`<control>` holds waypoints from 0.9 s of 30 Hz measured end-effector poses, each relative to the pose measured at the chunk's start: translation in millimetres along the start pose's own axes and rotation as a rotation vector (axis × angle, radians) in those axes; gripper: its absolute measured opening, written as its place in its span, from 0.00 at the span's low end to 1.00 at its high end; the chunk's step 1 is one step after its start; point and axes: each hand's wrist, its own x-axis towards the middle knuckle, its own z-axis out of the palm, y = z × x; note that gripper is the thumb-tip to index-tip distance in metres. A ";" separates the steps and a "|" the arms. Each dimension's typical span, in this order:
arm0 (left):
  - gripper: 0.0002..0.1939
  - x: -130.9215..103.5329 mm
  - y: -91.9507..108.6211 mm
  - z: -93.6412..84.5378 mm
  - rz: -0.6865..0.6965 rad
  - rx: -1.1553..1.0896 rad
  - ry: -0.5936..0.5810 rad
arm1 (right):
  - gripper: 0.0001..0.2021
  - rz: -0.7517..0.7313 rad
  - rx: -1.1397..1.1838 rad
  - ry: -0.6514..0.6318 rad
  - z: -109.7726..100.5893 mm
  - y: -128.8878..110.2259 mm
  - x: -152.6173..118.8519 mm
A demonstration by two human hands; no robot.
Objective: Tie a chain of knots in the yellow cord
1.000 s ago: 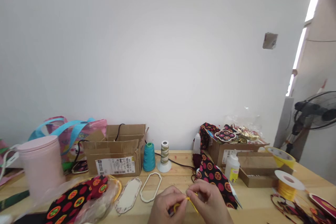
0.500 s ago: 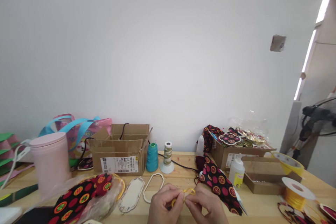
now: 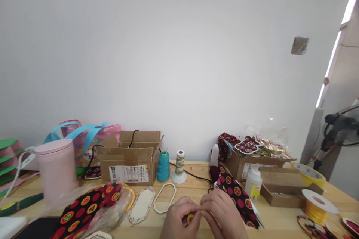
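At the bottom centre, my left hand [image 3: 181,219] is closed on a small dark patterned piece with a yellow spot, seen between its fingers. My right hand [image 3: 223,214] is beside it, its thumb and finger pinched at the left fingertips; whatever they pinch is hidden. Just beyond my left hand lie a white scalloped frame [image 3: 156,198] and a pale oval plaque [image 3: 142,205]. Black fabric with red and orange circles [image 3: 237,194] lies past my right hand, with a pointed metal tool tip [image 3: 260,221] at its edge.
Behind stand an open cardboard box [image 3: 127,157], a teal thread cone [image 3: 163,166] and a patterned spool [image 3: 180,164]. To the right are a glue bottle [image 3: 254,185], a filled box [image 3: 238,162] and a yellow cord spool [image 3: 316,213]. A pink canister [image 3: 56,170] is on the left.
My right hand has moved in against my left fingertips. The yellow cord loop that stood out between the hands no longer shows. The view has shifted slightly.
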 end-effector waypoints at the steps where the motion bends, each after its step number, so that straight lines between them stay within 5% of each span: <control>1: 0.12 0.2 1.0 0.6 -0.021 -0.030 -0.009 | 0.08 0.013 0.046 -0.021 0.8 1.8 -1.9; 8: 0.11 1.0 2.3 1.2 -0.106 -0.339 -0.067 | 0.06 0.192 0.199 -0.019 2.8 6.4 -8.9; 16: 0.12 1.3 -0.8 2.0 -0.016 -0.018 -0.028 | 0.07 0.071 0.152 -0.061 -2.5 7.1 -3.4; 23: 0.13 -1.8 2.6 0.2 0.160 0.163 -0.043 | 0.17 0.892 0.692 -0.171 8.5 8.7 -11.8; 27: 0.12 -2.1 -0.1 0.3 0.234 0.186 -0.007 | 0.21 1.063 0.903 -0.149 15.3 8.6 -15.2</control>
